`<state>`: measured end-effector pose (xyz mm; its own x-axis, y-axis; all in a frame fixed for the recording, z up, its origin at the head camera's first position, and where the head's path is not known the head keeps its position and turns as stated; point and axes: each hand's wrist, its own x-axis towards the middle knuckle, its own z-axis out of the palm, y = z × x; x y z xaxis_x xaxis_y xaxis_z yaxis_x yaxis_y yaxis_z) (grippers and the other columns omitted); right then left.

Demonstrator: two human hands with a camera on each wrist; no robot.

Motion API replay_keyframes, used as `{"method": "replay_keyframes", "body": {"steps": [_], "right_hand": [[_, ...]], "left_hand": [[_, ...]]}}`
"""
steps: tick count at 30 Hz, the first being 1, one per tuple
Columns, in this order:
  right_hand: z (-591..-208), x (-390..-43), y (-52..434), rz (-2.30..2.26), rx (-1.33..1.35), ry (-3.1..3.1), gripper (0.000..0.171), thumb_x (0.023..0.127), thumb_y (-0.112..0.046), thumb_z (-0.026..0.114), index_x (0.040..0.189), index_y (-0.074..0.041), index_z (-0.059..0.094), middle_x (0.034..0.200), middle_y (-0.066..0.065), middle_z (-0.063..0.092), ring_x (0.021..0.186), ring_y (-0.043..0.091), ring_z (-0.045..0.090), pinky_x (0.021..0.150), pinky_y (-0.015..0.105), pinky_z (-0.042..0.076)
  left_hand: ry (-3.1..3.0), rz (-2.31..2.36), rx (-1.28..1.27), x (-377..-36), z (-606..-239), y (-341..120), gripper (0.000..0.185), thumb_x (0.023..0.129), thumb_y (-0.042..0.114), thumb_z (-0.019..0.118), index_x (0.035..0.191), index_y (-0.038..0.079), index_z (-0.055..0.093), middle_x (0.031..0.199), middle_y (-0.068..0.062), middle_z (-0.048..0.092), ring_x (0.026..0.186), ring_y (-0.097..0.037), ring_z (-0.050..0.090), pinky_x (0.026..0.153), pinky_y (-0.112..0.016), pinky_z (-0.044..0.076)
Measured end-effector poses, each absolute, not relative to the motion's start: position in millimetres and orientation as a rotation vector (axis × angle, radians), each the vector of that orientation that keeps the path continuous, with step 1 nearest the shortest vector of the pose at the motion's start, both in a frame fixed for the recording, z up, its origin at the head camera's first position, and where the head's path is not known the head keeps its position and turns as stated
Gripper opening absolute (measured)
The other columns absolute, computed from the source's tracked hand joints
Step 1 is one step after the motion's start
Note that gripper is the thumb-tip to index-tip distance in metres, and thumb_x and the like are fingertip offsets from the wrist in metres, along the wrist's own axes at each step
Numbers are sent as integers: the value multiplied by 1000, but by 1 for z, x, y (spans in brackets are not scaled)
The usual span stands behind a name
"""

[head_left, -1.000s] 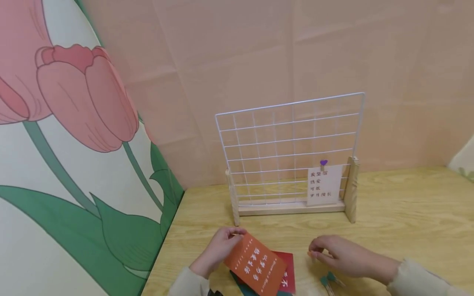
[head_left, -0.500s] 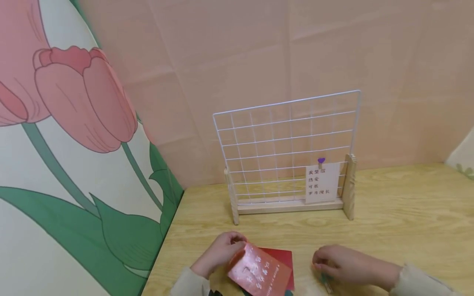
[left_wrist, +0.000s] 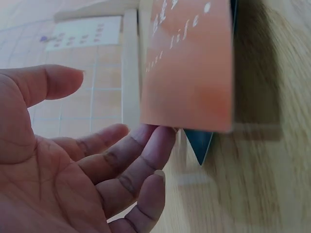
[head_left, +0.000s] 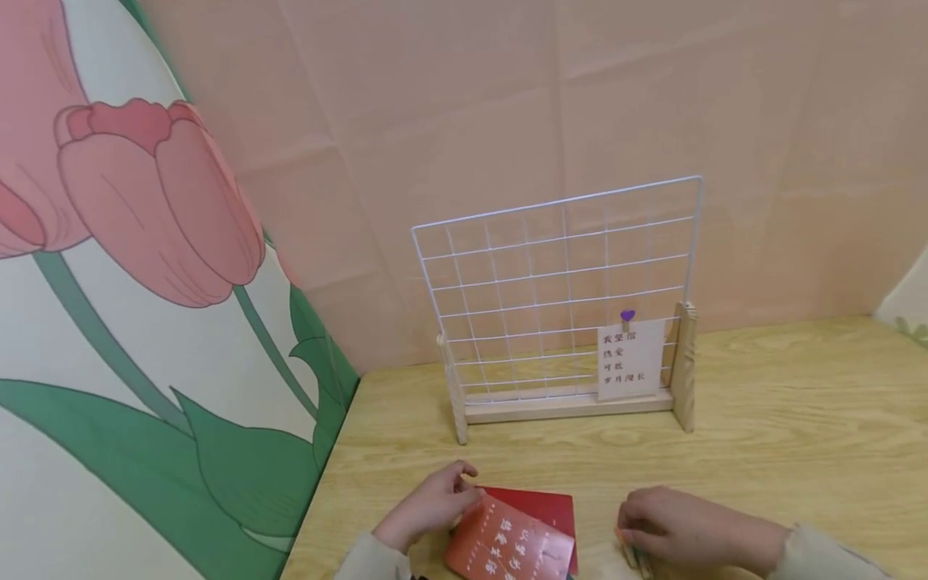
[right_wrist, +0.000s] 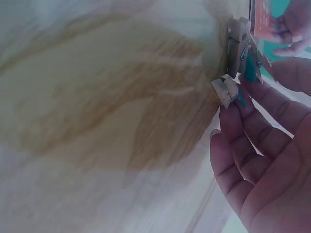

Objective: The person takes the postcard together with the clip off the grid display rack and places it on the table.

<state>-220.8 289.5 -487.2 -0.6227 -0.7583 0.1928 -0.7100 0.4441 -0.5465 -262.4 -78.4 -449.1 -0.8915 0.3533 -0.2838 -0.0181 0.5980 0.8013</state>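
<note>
Head view: my left hand props the orange card by its left edge on relaxed fingertips, not clamped, long axis running right. My right hand, well apart to the right, has straight fingers touching the wooden clips on the table

Both hands bare, no rings or watch that I can spot. Left hand and right hand come out of pale cream long sleeves, soft-looking cuffs.

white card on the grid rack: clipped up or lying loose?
Clipped up. The white card hangs on the wire grid, held at its top edge by a purple heart clip.
</note>
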Motion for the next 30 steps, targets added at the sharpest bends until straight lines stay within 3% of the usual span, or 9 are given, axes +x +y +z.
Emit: {"method": "replay_keyframes", "body": {"steps": [11,17,21,26,30], "right_hand": [[-480,-217,287,-699,-1284,2756,17,99,-25,70,82,-28,65,81,-24,45,70,-6,41,58,24,41],[-475,-218,287,-551,-1181,2795,19,99,-42,68,86,-30,70,82,-23,48,70,-3,42,61,30,43],[-475,-221,286,-512,-1222,2866,18,99,-41,68,90,-26,72,85,-21,54,73,-2,49,61,32,47],[-469,-225,278,-458,-1103,3051,26,98,-40,69,108,-16,74,101,-6,68,90,18,66,77,51,55],[-460,-231,270,-508,-1031,3242,44,96,-43,71,125,-10,70,122,11,67,115,39,62,91,64,50]], "left_hand": [[2444,1057,291,-266,-448,-80,24,103,28,63,112,7,69,97,-2,66,89,-22,61,83,-50,53],[2474,1005,305,-267,-448,-80,26,103,30,63,114,7,69,101,-3,67,93,-24,62,87,-56,52],[2572,1010,400,-267,-447,-77,36,103,31,63,125,3,65,120,-11,65,109,-33,62,95,-60,49],[2769,1090,589,-263,-441,-57,64,103,39,60,147,-5,46,151,-26,44,140,-44,42,112,-63,35],[2904,1062,630,-258,-431,-30,80,103,49,57,159,-1,29,165,-29,19,151,-50,16,115,-72,16]]}}
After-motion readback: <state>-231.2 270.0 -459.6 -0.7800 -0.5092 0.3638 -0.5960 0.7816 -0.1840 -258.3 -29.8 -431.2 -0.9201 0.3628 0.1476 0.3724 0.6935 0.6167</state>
